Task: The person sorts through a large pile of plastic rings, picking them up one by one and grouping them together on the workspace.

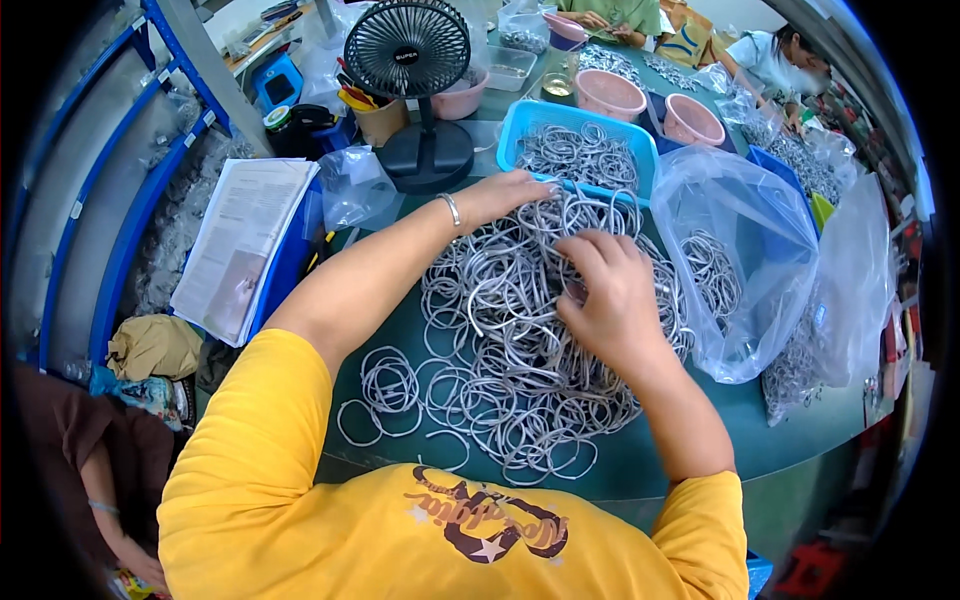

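Note:
A tall heap of grey metal-looking rings (520,290) lies on the green table in front of me, tangled together. At its far edge, next to the blue basket, my left hand (497,200) is closed on some rings, its fingers partly hidden among them. My right hand (612,290) is on the right side of the heap, fingers curled and thumb bent in around more rings. Several loose rings (390,385) lie flat at the near left of the heap. Beyond it the light-blue plastic basket (650,165) holds more of these rings.
A black desk fan (428,165) stands at the back left, near a stack of papers (245,235). An open clear plastic bag (740,340) with rings inside is on the right. Pink bowls (612,95) stand farther back, where other people (780,65) sit.

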{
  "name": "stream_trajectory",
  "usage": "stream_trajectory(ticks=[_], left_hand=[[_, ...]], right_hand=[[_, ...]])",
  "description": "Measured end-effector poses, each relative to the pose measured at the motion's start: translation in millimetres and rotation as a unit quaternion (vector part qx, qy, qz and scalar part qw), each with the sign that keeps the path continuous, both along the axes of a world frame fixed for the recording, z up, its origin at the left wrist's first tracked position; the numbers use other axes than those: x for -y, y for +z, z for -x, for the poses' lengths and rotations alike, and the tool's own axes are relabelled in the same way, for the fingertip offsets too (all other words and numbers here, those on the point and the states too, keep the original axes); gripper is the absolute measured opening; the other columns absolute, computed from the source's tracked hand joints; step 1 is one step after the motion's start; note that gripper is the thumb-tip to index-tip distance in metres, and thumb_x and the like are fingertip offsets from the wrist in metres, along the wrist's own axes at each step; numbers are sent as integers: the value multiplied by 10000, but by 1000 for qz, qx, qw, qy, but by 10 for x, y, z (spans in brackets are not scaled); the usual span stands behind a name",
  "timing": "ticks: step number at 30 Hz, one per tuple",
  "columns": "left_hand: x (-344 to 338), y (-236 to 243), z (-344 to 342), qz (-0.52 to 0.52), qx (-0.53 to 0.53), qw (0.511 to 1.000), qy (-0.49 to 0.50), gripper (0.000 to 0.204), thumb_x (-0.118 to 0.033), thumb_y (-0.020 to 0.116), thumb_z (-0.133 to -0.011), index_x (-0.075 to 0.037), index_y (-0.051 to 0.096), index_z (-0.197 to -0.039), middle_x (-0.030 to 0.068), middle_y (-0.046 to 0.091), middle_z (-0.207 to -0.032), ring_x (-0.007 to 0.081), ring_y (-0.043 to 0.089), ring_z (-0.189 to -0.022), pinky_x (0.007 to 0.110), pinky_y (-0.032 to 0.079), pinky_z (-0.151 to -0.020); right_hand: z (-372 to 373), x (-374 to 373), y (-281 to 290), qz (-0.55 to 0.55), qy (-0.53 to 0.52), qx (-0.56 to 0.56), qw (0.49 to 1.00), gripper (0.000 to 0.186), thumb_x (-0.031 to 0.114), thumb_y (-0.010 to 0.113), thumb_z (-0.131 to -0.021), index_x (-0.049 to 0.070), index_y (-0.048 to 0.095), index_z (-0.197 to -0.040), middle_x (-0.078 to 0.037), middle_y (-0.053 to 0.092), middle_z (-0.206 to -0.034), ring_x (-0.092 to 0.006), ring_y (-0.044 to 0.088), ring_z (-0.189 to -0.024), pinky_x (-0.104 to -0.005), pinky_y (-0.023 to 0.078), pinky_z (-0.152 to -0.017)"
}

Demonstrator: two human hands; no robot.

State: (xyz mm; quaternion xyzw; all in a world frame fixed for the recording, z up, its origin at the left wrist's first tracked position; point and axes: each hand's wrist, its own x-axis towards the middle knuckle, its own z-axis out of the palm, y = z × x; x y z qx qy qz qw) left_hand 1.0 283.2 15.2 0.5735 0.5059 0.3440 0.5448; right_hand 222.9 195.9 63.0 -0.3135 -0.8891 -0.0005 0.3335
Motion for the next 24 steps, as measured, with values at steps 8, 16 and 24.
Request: stream_trajectory(ticks=[8, 16, 24], left_hand=[[-20, -157, 105, 30, 74, 996, -30, 681, -644, 449, -902, -56, 542, -1231, 20, 579, -1120, 102, 491, -984, 260, 385, -843], [-55, 5, 107, 72, 125, 989, 37, 459, -464, 468, -965, -78, 596, -1177, 15, 618, -1143, 108, 519, -1019, 337, 411, -875], [-290, -33, 95, 49, 146, 983, 104, 234, -249, 578, -945, -50, 642, -1050, 20, 671, -846, 89, 609, -700, 179, 431, -583]], right_hand=[[-34, 283, 142, 26, 17, 50, 998, 436, 49, 647, -622, 67, 595, -1054, -96, 582, -1024, -285, 543, -896, -416, 399, -724], [-30, 410, 120, 12, 14, 111, 994, 459, 36, 647, -639, 58, 579, -1092, -122, 555, -1093, -302, 528, -940, -418, 397, -762], [-18, 360, 76, 46, 35, 80, 995, 488, 24, 663, -609, 54, 573, -1088, -115, 556, -1083, -301, 532, -922, -411, 399, -742]])
